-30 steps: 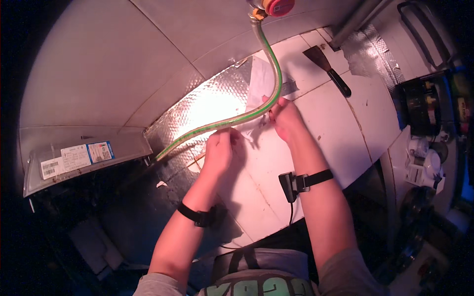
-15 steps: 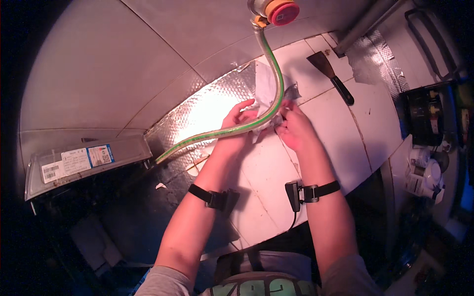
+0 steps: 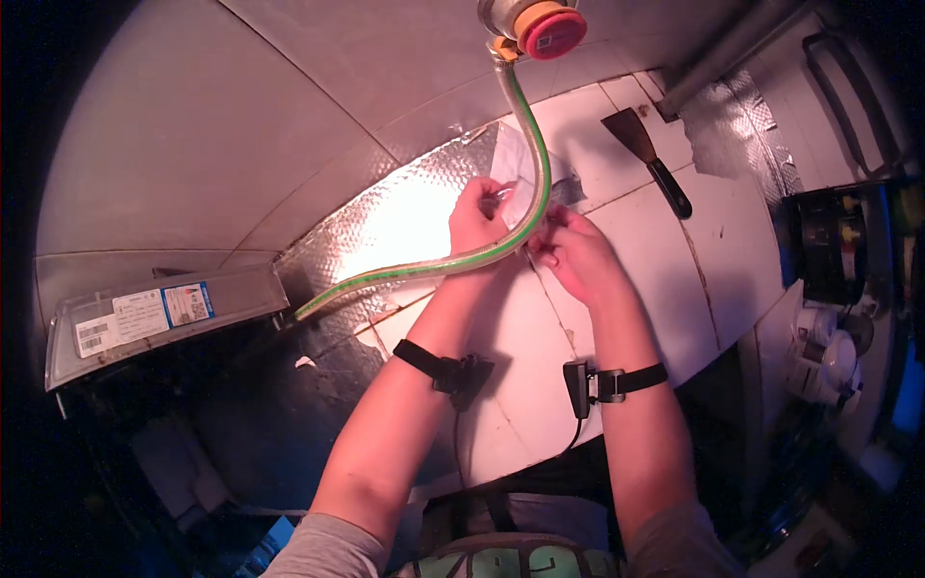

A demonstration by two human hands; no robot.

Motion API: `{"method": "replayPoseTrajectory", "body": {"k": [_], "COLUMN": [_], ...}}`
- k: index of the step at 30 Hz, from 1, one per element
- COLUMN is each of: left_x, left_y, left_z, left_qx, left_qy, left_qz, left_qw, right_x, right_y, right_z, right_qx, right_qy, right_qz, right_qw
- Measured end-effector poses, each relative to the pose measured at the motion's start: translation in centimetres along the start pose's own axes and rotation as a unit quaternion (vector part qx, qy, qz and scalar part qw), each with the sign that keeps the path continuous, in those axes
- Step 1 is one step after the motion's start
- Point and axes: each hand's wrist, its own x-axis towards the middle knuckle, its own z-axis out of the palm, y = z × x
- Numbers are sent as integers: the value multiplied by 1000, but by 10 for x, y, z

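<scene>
A thin, crumpled white sheet (image 3: pixel 512 154), paper or film, lies by the foil-covered strip of the tiled counter. My left hand (image 3: pixel 474 218) has its fingers closed on the near left edge of this sheet. Beside the sheet's lower end, on the right, my right hand (image 3: pixel 580 255) is closed with curled fingers; what they pinch is too small to make out. A clear hose with a green stripe (image 3: pixel 538 164) curves down in front of the sheet and across my left wrist, partly hiding both. Dark silvery foil (image 3: pixel 567 186) shows beyond the fingers.
A scraper with a black handle (image 3: pixel 668 188) lies on the white tiles to the right. Overhead, the hose joins a fitting with a red knob (image 3: pixel 556 35). A labelled metal panel (image 3: pixel 241 295) stands at left; white tubs (image 3: pixel 834 356) sit at far right.
My left hand has moved up and right along the sheet, which now looks more spread. My right hand has shifted slightly down, its fingers more curled.
</scene>
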Motion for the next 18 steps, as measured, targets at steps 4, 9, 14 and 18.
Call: {"method": "replayPoseTrajectory", "body": {"k": [4,9,14,18], "left_x": [1,6,3,12], "left_y": [4,29,33,23], "left_z": [0,-1,2,-4], "left_qx": [73,121,59,23], "left_qy": [39,28,76,15], "left_qz": [-42,-70,-17,-125], "left_qw": [996,990,995,992], "right_x": [5,15,35,39], "right_y": [-1,-5,-10,4], "right_z": [9,41,35,35], "right_qx": [-107,-253,-139,-38], "right_qy": [104,262,185,141], "right_qz": [-7,-31,1,-27], "right_qw": [989,931,973,989]}}
